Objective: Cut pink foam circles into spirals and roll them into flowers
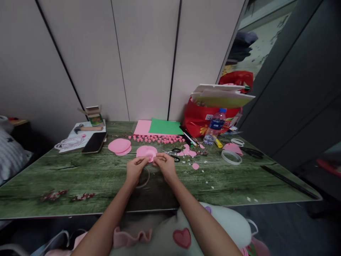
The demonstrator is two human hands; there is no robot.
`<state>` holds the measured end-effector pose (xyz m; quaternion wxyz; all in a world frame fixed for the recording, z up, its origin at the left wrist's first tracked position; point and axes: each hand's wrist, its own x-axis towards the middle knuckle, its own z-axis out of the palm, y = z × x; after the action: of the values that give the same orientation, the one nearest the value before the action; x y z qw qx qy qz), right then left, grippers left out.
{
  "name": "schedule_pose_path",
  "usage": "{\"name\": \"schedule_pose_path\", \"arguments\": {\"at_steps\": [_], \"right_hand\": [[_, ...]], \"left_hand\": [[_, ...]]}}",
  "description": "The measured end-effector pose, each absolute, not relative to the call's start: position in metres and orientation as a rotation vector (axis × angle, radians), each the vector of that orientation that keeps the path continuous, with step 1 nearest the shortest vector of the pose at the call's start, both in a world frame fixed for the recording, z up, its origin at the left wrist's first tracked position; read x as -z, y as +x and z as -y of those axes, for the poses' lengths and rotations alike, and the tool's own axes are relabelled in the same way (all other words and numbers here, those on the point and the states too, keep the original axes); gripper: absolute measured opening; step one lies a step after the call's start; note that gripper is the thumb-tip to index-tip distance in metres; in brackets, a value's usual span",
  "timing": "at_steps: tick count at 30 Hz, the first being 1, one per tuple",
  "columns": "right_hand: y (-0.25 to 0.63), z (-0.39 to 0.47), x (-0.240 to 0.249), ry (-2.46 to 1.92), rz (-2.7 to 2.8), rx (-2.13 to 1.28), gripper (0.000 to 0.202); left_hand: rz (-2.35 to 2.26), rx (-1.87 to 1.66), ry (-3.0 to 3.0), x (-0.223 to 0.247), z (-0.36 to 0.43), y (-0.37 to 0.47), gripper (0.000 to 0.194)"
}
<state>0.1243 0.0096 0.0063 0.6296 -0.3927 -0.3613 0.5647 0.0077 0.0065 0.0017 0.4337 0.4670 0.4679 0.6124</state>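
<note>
Between my two hands is a small pink paper piece (pixel 151 155), pinched at its left and right edges. My left hand (pixel 135 168) holds it with thumb and forefinger, and my right hand (pixel 165 164) pinches the other side. Just behind lie larger pink paper shapes (pixel 142 149), partly covered by the piece. A roll of clear tape (pixel 145 179) rests under and beside my left wrist, partly hidden. Scissors with black handles (pixel 175 154) lie right of my right hand's fingertips, near pink paper scraps (pixel 188 151).
Pink paper circles (pixel 119 145) and a phone (pixel 94 143) lie left, with a hammer (pixel 89 128) behind. A row of small pink pieces (pixel 157 139) runs before green paper (pixel 165 127). At right stand a water bottle (pixel 215 126), a red bag (pixel 193 117) and another tape roll (pixel 231 157).
</note>
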Motion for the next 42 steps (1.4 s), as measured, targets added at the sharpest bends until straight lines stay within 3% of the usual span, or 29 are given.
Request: {"name": "schedule_pose_path", "arguments": {"at_steps": [11, 19, 32, 36, 42], "right_hand": [[0.131, -0.012, -0.004, -0.841, 1.072, -1.143, 0.020], [0.134, -0.010, -0.005, -0.869, 1.312, -0.988, 0.018], [0.135, -0.013, -0.003, -0.841, 1.236, -1.095, 0.021], [0.131, -0.009, -0.002, -0.829, 1.165, -1.259, 0.022], [0.120, 0.006, -0.005, -0.614, 1.000, -1.803, 0.032]], "left_hand": [[-1.173, -1.442, 1.308, -0.007, -0.002, 0.008, 0.056], [-1.129, -1.374, 1.248, -0.004, 0.000, 0.007, 0.023], [-1.167, -1.411, 1.249, -0.010, 0.007, 0.013, 0.018], [-0.979, -1.536, 0.876, -0.017, 0.009, 0.015, 0.019], [-0.894, -1.505, 0.716, -0.026, 0.013, 0.019, 0.022]]}}
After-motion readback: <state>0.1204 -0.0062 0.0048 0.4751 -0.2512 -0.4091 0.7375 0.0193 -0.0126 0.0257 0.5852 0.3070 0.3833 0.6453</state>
